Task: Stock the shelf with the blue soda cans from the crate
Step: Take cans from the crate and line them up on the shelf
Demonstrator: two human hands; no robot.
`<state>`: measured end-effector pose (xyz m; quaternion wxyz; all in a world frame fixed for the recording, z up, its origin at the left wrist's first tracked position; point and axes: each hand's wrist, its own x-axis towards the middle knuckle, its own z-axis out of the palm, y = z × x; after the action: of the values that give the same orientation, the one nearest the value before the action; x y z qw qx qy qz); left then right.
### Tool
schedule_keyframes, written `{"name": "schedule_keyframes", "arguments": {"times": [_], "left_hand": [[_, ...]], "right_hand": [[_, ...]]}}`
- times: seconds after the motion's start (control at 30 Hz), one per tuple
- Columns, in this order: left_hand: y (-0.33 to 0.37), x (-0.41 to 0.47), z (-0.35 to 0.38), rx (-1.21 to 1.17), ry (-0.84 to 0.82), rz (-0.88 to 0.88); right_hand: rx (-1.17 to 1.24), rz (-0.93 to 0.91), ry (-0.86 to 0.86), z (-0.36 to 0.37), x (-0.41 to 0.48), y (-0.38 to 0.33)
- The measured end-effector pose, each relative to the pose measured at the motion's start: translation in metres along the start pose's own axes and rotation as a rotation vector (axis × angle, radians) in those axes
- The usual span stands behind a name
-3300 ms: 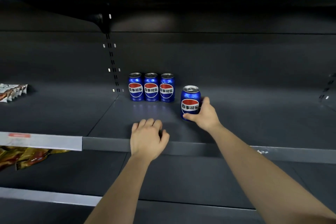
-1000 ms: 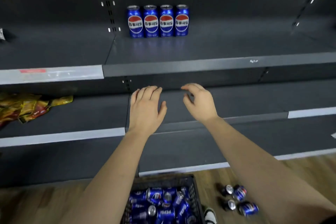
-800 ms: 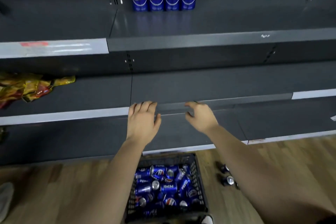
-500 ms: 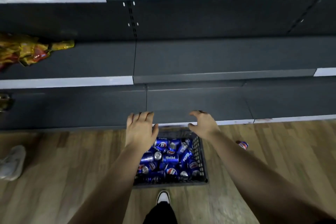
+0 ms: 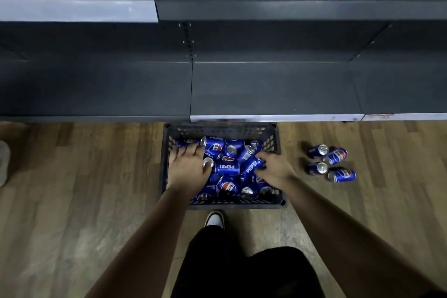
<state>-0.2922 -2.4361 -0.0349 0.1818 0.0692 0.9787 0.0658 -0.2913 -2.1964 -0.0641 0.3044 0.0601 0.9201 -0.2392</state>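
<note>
A dark plastic crate [image 5: 275, 143] sits on the wood floor against the bottom shelf, full of blue soda cans [image 5: 227, 167] lying jumbled. Both my hands are down inside it. My left hand [image 5: 187, 167] lies palm-down on the cans at the crate's left side, fingers stretched over a can lying on its side [image 5: 212, 145]. My right hand [image 5: 275, 170] is at the right side, fingers and thumb curled around the end of a tilted can [image 5: 251, 166]. The stocked shelf and its standing cans are out of view.
Several loose blue cans [image 5: 332, 163] lie on the floor right of the crate. The bottom dark grey shelf [image 5: 266, 89] juts out just behind the crate. My shoe [image 5: 214, 219] and dark trouser leg are close in front. Someone's shoe [image 5: 3, 162] shows at the far left.
My view has tipped down from the shelf, where a fourth can was set in the row, to the floor. Both hands dropped from above the crate into the cans; the right closed on one.
</note>
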Motion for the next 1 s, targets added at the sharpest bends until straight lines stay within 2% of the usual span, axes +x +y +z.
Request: {"name": "schedule_keyframes", "arguments": {"times": [0.2, 0.53, 0.8, 1.0], "left_hand": [[-0.021, 0.049, 0.107, 0.032, -0.052, -0.005], [-0.057, 0.106, 0.253, 0.031, -0.034, 0.015], [-0.066, 0.118, 0.308, -0.001, 0.0, -0.014], [-0.071, 0.121, 0.317, 0.007, 0.043, 0.006]], "right_hand": [[0.007, -0.027, -0.019, 0.091, 0.076, 0.044], [-0.026, -0.036, -0.066, 0.21, 0.184, 0.095], [-0.067, -0.056, -0.022, 0.249, 0.222, 0.11], [-0.092, -0.064, -0.078, 0.262, 0.236, 0.108]]}}
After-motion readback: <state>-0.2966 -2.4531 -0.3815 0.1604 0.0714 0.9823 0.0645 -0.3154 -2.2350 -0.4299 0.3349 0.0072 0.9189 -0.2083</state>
